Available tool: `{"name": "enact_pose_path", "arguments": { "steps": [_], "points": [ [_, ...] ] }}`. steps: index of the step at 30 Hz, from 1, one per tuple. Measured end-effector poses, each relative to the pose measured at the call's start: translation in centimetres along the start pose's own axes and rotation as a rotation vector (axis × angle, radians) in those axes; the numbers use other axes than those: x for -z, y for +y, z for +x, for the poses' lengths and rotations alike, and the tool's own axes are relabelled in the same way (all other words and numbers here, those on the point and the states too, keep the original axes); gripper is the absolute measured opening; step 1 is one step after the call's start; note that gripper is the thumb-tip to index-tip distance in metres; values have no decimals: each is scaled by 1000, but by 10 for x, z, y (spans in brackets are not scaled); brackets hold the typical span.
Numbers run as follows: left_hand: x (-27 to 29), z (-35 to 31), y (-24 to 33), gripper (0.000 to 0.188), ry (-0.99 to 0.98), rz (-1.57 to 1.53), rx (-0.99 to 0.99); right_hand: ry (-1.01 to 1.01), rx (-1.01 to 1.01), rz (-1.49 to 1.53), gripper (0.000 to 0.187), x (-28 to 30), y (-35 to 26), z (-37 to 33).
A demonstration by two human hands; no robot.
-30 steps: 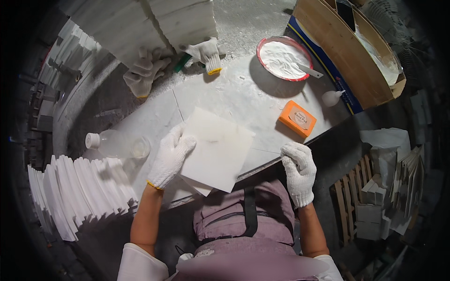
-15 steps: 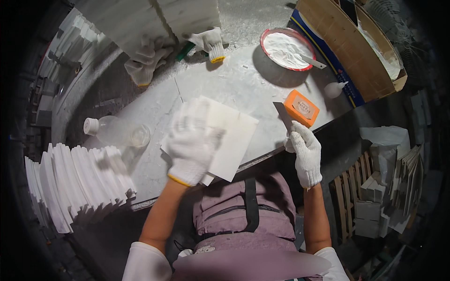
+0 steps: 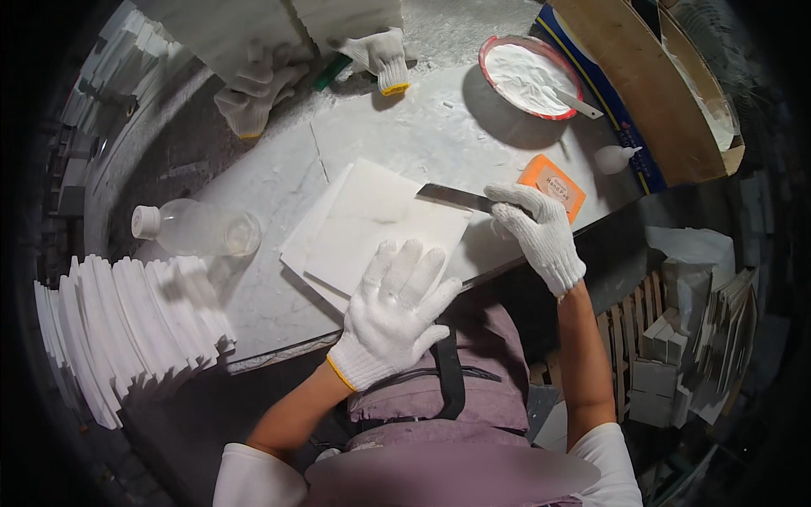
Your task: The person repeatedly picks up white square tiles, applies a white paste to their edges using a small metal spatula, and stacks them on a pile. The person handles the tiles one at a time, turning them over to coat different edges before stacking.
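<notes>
Two square white stone tiles lie stacked and slightly fanned on the worktop; the top tile (image 3: pixel 372 203) carries faint grey veining. My left hand (image 3: pixel 390 313), in a white knitted glove, rests on that tile's near edge with its fingers spread. In my gloved right hand (image 3: pixel 541 232) is a narrow flat metal scraper blade (image 3: pixel 456 198), pinched at its right end. Its far tip reaches over the top tile's right corner; whether it touches the stone I cannot tell. Just behind my right hand sits an orange hand pad (image 3: pixel 553 184), partly covered by the fingers.
A red-rimmed bowl of white paste (image 3: pixel 528 80) holds another flat blade. Beside it are a small squeeze bottle (image 3: pixel 617 159) and a cardboard box (image 3: pixel 642 84). At left stand a clear bottle (image 3: pixel 198 228) and a row of white tiles (image 3: pixel 135 325). Spare gloves (image 3: pixel 262 93) lie behind.
My left hand has slid from the tile's left side down to its near edge. My right hand has swung the blade from beside the orange pad leftward over the tile.
</notes>
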State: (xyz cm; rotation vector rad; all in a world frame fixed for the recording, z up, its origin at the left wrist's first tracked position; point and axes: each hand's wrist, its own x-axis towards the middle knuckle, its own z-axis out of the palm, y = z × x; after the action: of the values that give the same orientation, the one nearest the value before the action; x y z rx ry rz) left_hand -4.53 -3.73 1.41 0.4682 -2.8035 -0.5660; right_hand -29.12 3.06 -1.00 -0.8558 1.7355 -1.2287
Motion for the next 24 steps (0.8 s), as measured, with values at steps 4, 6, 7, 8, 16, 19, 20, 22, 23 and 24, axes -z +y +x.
{"name": "enact_pose_path", "arguments": {
  "steps": [4, 6, 7, 8, 16, 19, 20, 22, 23, 24],
  "points": [
    [-13, -7, -4, 53, 52, 53, -25, -88, 35, -88, 32, -2, -4, 16],
    [-19, -7, -6, 50, 92, 100, -37, -111, 50, -124, 32, -1, -4, 22],
    [-22, -7, -7, 47, 119, 127, -49, -120, 67, -148, 32, 0, -5, 25],
    [-25, -8, -9, 45, 144, 154, -60, -131, 82, -171, 32, 0, -4, 28],
    [-31, -4, -9, 43, 201, 160, -58, -213, 199, -307, 29, 0, -10, 36],
    [-35, -7, -11, 48, 203, 198, -61, -239, 250, -372, 27, -2, -11, 39],
    [-36, -8, -11, 49, 207, 217, -63, -246, 265, -391, 27, -2, -12, 39],
    [-37, -7, -10, 52, 195, 231, -68, -227, 258, -330, 28, 1, -5, 35],
    [-37, -8, -9, 53, 188, 241, -67, -222, 256, -297, 28, 1, -2, 34],
    [-37, -9, -9, 52, 183, 244, -67, -222, 265, -312, 28, 0, -2, 35]
  ]
}}
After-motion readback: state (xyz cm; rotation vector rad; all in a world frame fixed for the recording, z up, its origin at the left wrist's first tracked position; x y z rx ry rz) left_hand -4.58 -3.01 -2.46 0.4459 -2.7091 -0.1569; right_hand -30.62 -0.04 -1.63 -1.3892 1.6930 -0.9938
